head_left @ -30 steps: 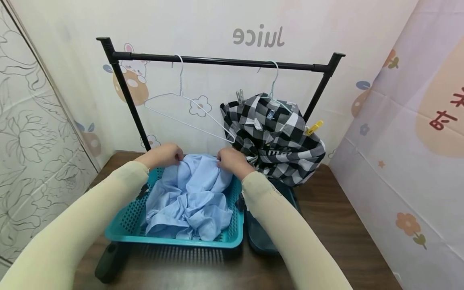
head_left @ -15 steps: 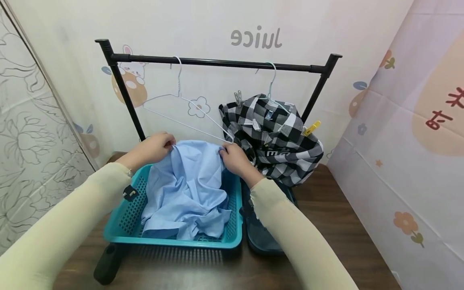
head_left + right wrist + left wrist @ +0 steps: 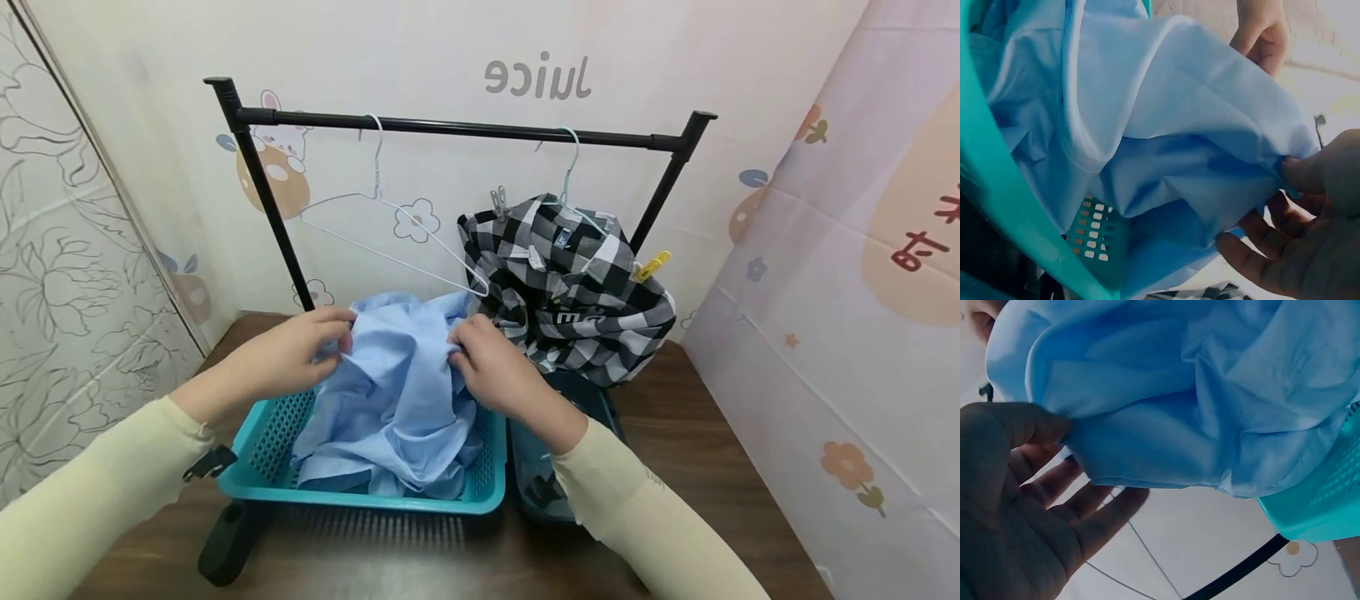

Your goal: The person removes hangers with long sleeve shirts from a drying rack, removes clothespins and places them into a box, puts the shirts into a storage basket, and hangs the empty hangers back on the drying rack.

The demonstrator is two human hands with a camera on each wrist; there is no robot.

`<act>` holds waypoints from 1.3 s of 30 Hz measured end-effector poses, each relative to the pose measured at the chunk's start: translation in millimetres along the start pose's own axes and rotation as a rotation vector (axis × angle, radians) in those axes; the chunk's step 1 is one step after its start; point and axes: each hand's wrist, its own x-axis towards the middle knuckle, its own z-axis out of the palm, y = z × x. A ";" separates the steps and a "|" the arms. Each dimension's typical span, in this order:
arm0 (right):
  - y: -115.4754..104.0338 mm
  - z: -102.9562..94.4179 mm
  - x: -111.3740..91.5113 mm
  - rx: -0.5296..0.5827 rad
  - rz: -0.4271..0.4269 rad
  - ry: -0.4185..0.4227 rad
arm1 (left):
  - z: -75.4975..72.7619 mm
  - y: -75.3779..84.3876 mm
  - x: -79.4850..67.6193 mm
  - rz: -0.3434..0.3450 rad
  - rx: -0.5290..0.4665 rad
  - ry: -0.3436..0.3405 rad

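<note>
blue cloth (image 3: 397,400) | between left hand (image 3: 296,354) and right hand (image 3: 498,367) | touching both

Blue garment (image 3: 397,400) made of smooth cloth, basket (image 3: 360,499) formed in perforated plastic, tabletop (image 3: 712,467) surfaced in glossy wood grain, rack bar (image 3: 465,128) finished glossy black

Beyond the back edge of the tabletop (image 3: 697,450), the wall (image 3: 420,50) bears a mirrored "Juice" (image 3: 537,77); red characters (image 3: 917,250) on the right-hand wall (image 3: 810,358) are unclear.
</note>
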 end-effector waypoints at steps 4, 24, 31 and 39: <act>-9.3 4.3 -13.5 -0.099 -0.084 -0.099 | 4.9 11.8 -13.1 0.045 0.062 -0.091; -11.8 55.7 28.4 -0.212 -0.179 -0.766 | 56.1 15.3 -1.6 -0.184 -0.006 -0.785; -14.3 62.0 37.0 -0.212 -0.111 -0.867 | 57.9 14.9 5.7 -0.244 -0.007 -0.889; -5.5 32.4 46.3 -0.056 -0.184 -0.544 | 26.5 -1.6 27.2 -0.115 -0.046 -0.543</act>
